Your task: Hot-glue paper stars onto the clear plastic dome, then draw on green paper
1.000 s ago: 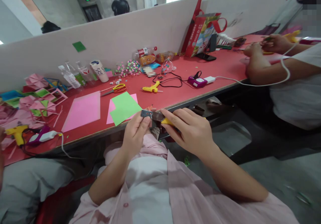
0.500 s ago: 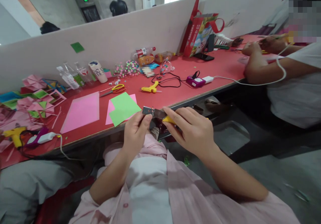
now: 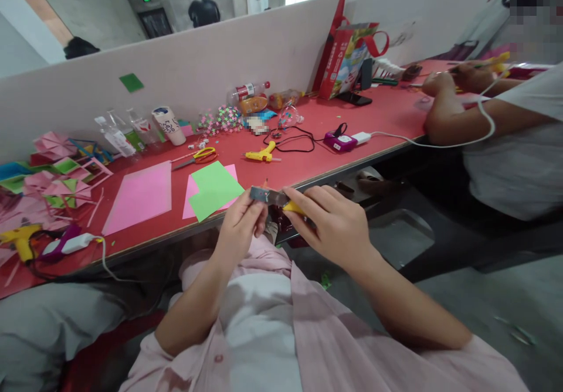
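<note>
While the fingers (image 3: pixel 257 209) of the left hand (image 3: pixel 240 225) pinched the metal blade (image 3: pixel 263 195) at its free end, the right hand (image 3: pixel 336 228) closed around the yellow handle (image 3: pixel 294 207) of the utility knife, held just off the counter (image 3: pixel 308 163) edge above the lap. Thin, stiff and sharp-edged, the blade looked light and best gripped by its flat faces. Against half a second earlier, both hands sat slightly left; the grip was unchanged.

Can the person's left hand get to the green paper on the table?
Probably yes. The green paper lies near the table edge, just beyond the left hand, with nothing between them. But that hand already pinches the metal blade of a small yellow-handled cutter, so it would have to let go first.
</note>
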Available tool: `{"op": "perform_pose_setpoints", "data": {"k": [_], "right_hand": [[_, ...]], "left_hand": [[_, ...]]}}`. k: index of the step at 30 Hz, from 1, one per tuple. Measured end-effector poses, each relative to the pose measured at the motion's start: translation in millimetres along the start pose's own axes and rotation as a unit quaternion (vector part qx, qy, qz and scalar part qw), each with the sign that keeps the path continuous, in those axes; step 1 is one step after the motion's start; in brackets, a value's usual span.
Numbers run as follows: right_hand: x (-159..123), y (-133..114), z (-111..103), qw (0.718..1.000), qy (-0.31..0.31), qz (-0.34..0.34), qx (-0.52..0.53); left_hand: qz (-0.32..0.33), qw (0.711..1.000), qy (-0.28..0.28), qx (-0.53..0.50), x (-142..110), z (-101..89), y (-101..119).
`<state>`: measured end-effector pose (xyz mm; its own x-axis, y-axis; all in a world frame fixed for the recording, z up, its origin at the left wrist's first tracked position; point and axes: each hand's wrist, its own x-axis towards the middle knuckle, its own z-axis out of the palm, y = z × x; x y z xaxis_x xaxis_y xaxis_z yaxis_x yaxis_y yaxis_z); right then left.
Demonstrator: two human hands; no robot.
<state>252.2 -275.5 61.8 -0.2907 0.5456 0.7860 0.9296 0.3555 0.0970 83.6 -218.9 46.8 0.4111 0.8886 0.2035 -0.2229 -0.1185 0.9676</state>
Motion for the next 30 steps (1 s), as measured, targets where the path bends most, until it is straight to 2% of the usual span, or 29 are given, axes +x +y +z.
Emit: {"op": "perform_pose_setpoints", "data": {"k": [3, 7, 17, 27, 30], "right_hand": [[-0.7, -2.6, 2.6, 1.000, -0.004, 0.000, 0.011], [-0.3, -1.8, 1.2, 1.000, -0.004, -0.001, 0.025], [-0.4, -3.9, -2.7, 1.000, -0.014, 0.000, 0.021], [2.8, -7.5, 1.2, 1.000, -0.001, 0.012, -0.005], [-0.4, -4.1, 5.0, 0.998, 0.016, 0.055, -0.020]], "left_hand": [[0.010, 1.000, -0.003, 0.021, -2.2, -1.6, 0.6], [0.053, 0.996, -0.002, 0.073, -5.5, -5.1, 2.8], [0.097, 0.978, 0.013, 0.183, -6.1, -7.4, 0.5], [0.093, 0.969, 0.083, 0.213, -3.5, -2.7, 1.7], [0.059, 0.978, 0.081, 0.181, -0.4, -1.1, -0.9]]}}
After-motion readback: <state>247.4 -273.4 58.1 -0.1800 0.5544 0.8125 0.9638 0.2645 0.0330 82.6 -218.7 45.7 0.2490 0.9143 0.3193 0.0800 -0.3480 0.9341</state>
